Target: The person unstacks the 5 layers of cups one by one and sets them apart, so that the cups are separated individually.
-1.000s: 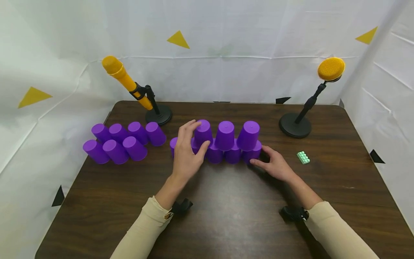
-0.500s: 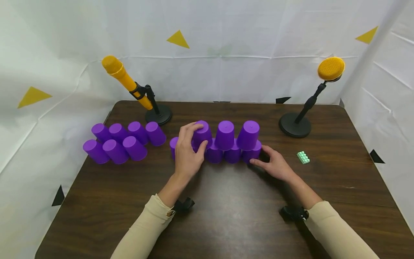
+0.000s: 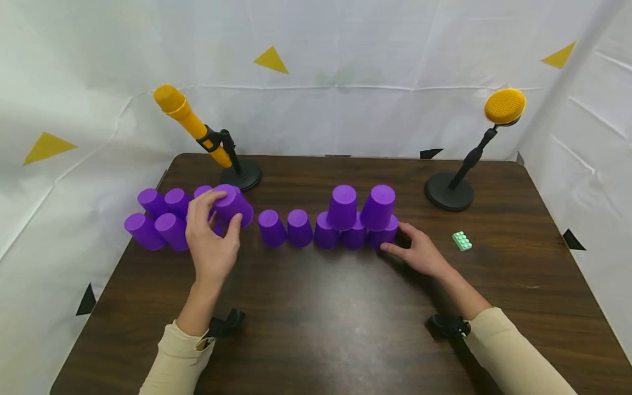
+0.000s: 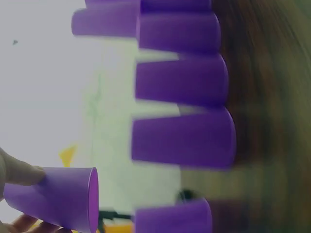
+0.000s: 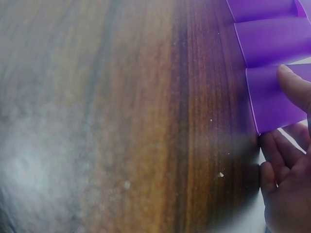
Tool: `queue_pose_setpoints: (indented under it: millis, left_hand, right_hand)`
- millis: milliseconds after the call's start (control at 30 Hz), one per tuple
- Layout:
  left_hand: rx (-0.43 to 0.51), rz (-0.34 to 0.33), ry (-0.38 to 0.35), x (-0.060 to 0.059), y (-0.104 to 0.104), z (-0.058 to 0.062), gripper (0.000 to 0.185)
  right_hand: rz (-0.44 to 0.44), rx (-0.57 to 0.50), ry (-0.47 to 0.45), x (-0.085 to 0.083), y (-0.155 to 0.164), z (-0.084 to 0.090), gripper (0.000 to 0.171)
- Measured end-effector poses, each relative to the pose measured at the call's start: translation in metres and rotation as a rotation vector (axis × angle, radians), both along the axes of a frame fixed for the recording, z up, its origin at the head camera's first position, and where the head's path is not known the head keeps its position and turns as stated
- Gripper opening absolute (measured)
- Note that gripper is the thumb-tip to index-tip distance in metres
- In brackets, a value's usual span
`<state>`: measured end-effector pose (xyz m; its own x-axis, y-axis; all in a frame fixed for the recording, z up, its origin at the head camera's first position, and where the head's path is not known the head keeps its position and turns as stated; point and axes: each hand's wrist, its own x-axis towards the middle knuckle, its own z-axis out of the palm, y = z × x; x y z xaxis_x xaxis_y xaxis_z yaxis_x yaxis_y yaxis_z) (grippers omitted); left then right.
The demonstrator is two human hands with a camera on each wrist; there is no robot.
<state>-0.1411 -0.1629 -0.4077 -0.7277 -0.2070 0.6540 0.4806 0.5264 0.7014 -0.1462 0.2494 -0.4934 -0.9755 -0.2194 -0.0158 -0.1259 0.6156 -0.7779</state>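
My left hand (image 3: 213,247) pinches an upside-down purple cup (image 3: 228,204) between thumb and fingers, raised over the right end of the left group of purple cups (image 3: 144,231). The left wrist view shows this held cup (image 4: 58,196) tilted, its mouth apart from the standing cups. A row of upturned cups (image 3: 299,227) stands mid-table, with two cups (image 3: 343,207) stacked on its right part, bridging the ones below. At the row's right end, my right hand (image 3: 419,251) holds the last bottom cup (image 5: 272,99), thumb on its front and fingers round its right side.
A yellow microphone (image 3: 185,115) on a black stand is at the back left, close behind the left group. Another stand with a round yellow microphone (image 3: 504,106) is at the back right. A mint toy brick (image 3: 462,241) lies right of my right hand. White sheeting (image 3: 375,120) borders the table.
My left hand has lifted the leftmost upper cup off the row and carried it left to the group, uncovering two bottom cups. My right hand stays put.
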Motion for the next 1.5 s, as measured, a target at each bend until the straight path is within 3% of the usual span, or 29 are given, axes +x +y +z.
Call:
queue_pose_setpoints:
  millis: [167,333,533,933,1133,1400,1500]
  left_hand:
    - [-0.044,0.099,-0.065,-0.012,-0.022,-0.028,0.047]
    - [-0.097,0.137,-0.150,-0.020,-0.030,-0.058,0.048]
    - [-0.172,0.149,-0.238,-0.022,-0.030,-0.070,0.049]
    - [-0.215,0.153,-0.304,-0.027,-0.029,-0.073,0.048]
    - [-0.238,0.164,-0.261,-0.026,-0.031,-0.070,0.049]
    - [-0.247,0.184,-0.132,-0.018,-0.028,-0.041,0.046]
    - [-0.239,0.141,-0.072,-0.015,-0.018,-0.026,0.043]
  right_hand:
    - [-0.002,-0.007,0.004,0.001,0.000,0.001,0.065]
    - [-0.002,0.002,-0.001,0.001,0.000,0.001,0.065]
    - [0.000,-0.002,-0.003,0.001,-0.001,0.002,0.063]
    - [-0.007,-0.005,-0.016,0.002,-0.001,0.003,0.064]
    - [-0.009,-0.003,-0.026,0.001,-0.002,0.003,0.065]
    - [-0.007,0.000,-0.007,0.001,-0.003,0.003,0.063]
    - [0.000,-0.003,-0.004,0.001,-0.002,0.003,0.063]
